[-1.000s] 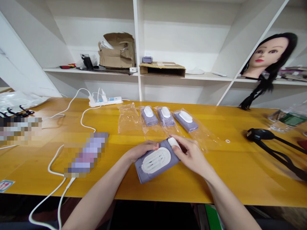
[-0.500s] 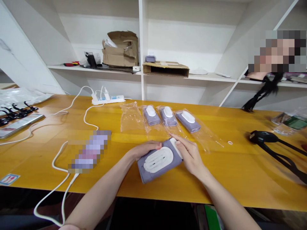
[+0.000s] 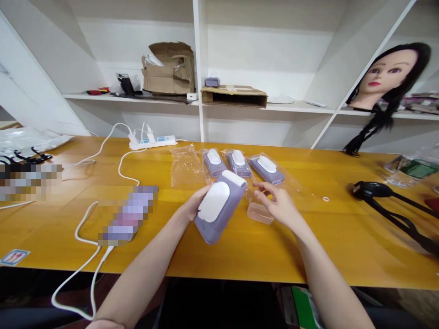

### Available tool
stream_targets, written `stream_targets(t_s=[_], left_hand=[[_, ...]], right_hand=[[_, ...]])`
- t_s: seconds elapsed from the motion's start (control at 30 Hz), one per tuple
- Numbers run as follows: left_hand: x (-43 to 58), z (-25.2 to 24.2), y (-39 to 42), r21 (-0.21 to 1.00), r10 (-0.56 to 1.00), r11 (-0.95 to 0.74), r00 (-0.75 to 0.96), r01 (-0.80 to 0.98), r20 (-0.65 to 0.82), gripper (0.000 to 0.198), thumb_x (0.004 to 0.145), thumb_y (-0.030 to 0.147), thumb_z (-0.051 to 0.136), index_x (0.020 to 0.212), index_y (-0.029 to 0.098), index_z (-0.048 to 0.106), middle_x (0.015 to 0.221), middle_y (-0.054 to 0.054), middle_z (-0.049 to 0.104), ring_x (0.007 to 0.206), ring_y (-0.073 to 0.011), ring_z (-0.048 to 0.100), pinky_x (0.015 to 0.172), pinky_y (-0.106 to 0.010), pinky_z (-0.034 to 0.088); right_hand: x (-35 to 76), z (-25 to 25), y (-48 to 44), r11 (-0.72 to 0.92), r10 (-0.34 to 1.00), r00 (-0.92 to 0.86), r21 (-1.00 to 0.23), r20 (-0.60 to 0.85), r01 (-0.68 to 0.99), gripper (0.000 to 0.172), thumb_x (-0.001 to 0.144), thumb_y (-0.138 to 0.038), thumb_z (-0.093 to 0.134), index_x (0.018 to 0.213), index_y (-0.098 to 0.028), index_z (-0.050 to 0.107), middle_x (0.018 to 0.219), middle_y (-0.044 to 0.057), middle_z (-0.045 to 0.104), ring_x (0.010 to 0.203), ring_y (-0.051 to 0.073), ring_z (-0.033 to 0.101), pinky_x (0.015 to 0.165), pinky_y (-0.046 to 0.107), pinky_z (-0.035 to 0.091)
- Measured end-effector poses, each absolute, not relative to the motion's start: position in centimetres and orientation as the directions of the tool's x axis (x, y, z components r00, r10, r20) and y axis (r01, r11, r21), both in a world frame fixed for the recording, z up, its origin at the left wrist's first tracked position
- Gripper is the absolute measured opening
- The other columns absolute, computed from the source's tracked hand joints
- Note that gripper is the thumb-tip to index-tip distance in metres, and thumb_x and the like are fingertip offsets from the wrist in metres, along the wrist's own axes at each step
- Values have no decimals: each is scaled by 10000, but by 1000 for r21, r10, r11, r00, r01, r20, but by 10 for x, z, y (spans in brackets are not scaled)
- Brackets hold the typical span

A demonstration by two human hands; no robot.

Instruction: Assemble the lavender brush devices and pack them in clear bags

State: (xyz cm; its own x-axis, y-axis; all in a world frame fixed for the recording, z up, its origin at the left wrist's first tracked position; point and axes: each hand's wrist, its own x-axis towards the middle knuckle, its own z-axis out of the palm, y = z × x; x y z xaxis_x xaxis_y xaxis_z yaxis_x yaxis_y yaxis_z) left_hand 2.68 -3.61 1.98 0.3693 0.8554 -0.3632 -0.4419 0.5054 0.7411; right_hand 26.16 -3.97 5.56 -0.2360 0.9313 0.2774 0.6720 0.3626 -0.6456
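Note:
A purple-grey oblong item (image 3: pixel 224 214) with a large white oval panel and a white strip at its upper end is tilted above the table; its exact kind is unclear. My left hand (image 3: pixel 199 201) grips it by its left side, most fingers hidden behind it. To the right, my right hand (image 3: pixel 276 203) is apart from the item, fingers spread and slightly curled, with nothing visible in them. Just below those fingers lies a small translucent oblong tray (image 3: pixel 259 213). Behind it, similar purple-grey items (image 3: pixel 238 164) with white ovals rest in clear plastic bags.
A phone (image 3: pixel 128 214) with a white cable lies at left, near a white power strip (image 3: pixel 152 142). Black straps (image 3: pixel 380 194) lie at right, near a small white ring (image 3: pixel 325 198). Shelves behind hold a torn cardboard box (image 3: pixel 168 68), a flat carton (image 3: pixel 235 97) and a mannequin head (image 3: pixel 387 77).
My right hand has let go of the purple-grey item and moved slightly right. My left hand has tilted the item more upright. The translucent tray now shows on the table.

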Motion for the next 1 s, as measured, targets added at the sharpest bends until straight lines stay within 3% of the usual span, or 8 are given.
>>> stream_targets(t_s=[0.13, 0.23, 0.3, 0.43, 0.53, 0.67, 0.83, 1.0], left_hand=[[25, 23, -32, 729, 898, 435, 315, -529, -307, 302, 803, 428, 562, 733, 148, 651, 634, -9, 669, 572, -121, 603, 602, -220, 453], [23, 17, -31, 761, 891, 440, 339, -477, -303, 289, 757, 431, 621, 735, 144, 651, 619, -6, 661, 565, -118, 599, 563, -214, 442], [21, 13, -32, 790, 866, 469, 378, -395, -326, 307, 698, 445, 678, 730, 142, 647, 620, -2, 657, 550, -109, 587, 526, -206, 420], [21, 11, -37, 875, 816, 447, 484, -185, -315, 404, 568, 486, 760, 699, 124, 635, 614, -7, 643, 518, -103, 544, 480, -211, 374], [24, 14, -40, 909, 813, 395, 511, -135, -278, 433, 544, 508, 762, 700, 124, 636, 612, -6, 635, 517, -99, 521, 487, -213, 357], [27, 15, -41, 913, 818, 390, 501, -119, -283, 434, 566, 528, 740, 700, 128, 639, 626, -8, 635, 527, -98, 512, 508, -223, 355], [29, 14, -39, 907, 810, 406, 503, -113, -300, 443, 565, 534, 742, 725, 132, 646, 650, -8, 649, 537, -100, 523, 521, -222, 360], [31, 11, -38, 889, 782, 446, 528, -103, -331, 484, 565, 567, 727, 765, 131, 660, 685, -21, 672, 551, -107, 552, 530, -221, 379]], right_hand=[[277, 54, -38, 431, 883, -469, -350, -27, 832, 467, 654, -292, 681, 1110, -209, 625, 1047, 97, 659, 949, 276, 595, 767, 357, 441], [276, 51, -39, 409, 888, -445, -241, -118, 880, 476, 660, -188, 626, 1136, -191, 603, 941, 106, 680, 833, 266, 624, 685, 340, 435], [275, 53, -39, 380, 912, -408, -302, -33, 874, 426, 719, -200, 555, 1143, -188, 594, 871, 94, 684, 755, 238, 621, 652, 327, 431], [272, 64, -41, 343, 938, -209, -678, 275, 649, 426, 778, -284, 490, 1192, -212, 558, 939, 55, 666, 744, 190, 593, 683, 313, 460], [265, 69, -46, 250, 964, -175, -900, 199, 356, 389, 787, -327, 475, 1140, -207, 587, 777, 22, 644, 577, 152, 552, 507, 264, 451], [250, 63, -55, 186, 965, -232, -939, 120, 289, 404, 786, -374, 516, 1151, -218, 590, 723, 11, 623, 476, 129, 516, 394, 238, 407], [236, 49, -58, 360, 933, -185, -804, 309, 473, 425, 824, -329, 496, 1226, -211, 566, 1091, 65, 650, 809, 207, 638, 737, 352, 515], [232, 40, -55, 449, 892, -193, -752, 409, 483, 434, 861, -310, 441, 1263, -185, 543, 1290, 88, 562, 1204, 243, 494, 1030, 421, 346]])
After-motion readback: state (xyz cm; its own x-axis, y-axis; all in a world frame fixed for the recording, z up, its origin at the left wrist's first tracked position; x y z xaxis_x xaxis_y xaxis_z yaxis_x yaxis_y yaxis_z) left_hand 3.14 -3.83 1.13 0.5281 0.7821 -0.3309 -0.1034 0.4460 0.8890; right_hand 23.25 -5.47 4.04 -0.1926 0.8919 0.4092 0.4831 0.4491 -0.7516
